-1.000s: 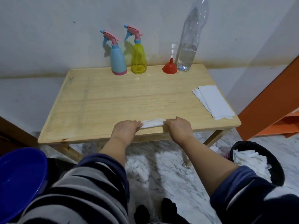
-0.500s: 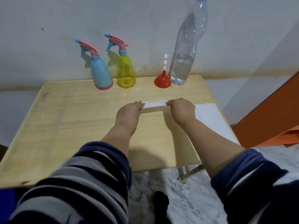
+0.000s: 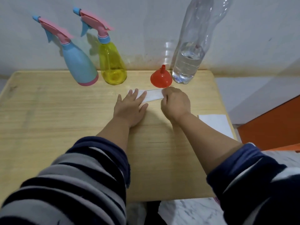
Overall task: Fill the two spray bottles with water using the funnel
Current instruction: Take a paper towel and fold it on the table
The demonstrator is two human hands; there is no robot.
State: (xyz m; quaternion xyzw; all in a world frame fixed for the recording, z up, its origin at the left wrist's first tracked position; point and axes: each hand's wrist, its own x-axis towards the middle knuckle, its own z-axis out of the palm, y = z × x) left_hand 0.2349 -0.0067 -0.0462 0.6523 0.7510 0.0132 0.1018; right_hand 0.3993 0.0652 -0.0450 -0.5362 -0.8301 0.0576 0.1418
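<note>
A folded tissue (image 3: 151, 95) is being held at frame centre.
It is being pressed by the spread left hand (image 3: 130, 108) and pinched by the right hand (image 3: 176, 103).

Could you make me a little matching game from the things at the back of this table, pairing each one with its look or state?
Things:
1. funnel
2. big clear bottle
3. right-hand spray bottle
4. left-hand spray bottle

Descriptions:
A. pale blue with a pink base
B. see-through yellow
C. red, wide mouth down
D. partly filled with water

Pairs: 1-C, 2-D, 3-B, 4-A
</note>
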